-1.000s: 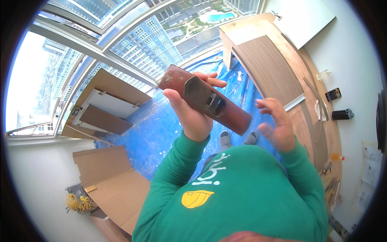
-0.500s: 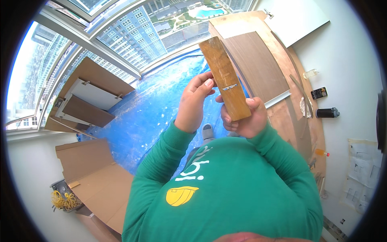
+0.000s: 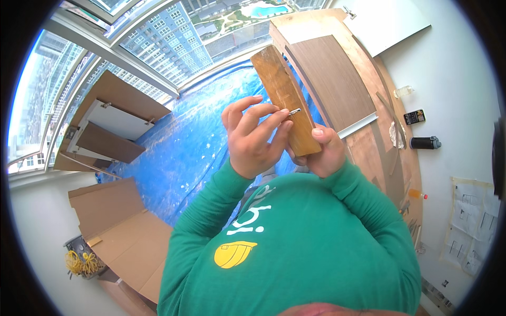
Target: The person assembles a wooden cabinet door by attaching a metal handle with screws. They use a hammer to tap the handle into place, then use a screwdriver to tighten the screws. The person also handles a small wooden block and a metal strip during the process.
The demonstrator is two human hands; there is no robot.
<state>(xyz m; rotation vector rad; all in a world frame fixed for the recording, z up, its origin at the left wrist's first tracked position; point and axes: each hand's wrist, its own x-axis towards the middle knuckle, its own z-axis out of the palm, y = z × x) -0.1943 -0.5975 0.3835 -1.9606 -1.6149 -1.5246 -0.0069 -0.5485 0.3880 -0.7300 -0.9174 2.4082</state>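
Observation:
A wooden hand plane [image 3: 276, 79] is held up in front of my chest, tilted, its flat sole facing me. Across the sole runs a narrow mouth slot [image 3: 295, 112] with a pale, shiny edge in it. My right hand [image 3: 328, 154] grips the plane's near end, thumb along the side and the other fingers hidden beneath. At the slot, the thumb and fingertips of my left hand [image 3: 254, 141] come together in a pinch. Whatever lies between those fingertips is too small to make out.
To the right, a brown wood-grain panel [image 3: 332, 79] lies on a plywood bench. Behind it are a black bottle [image 3: 425, 142], a small black box [image 3: 414, 117] and a clear bottle [image 3: 404, 92]. Blue sheeting [image 3: 179, 142] covers the floor. Cardboard [image 3: 126, 216] and yellow cord [image 3: 81, 263] are at left.
My left hand has moved from the plane's side edge onto the mouth slot, fingers pinching there. The plane has shifted slightly left and turned a little in my right hand.

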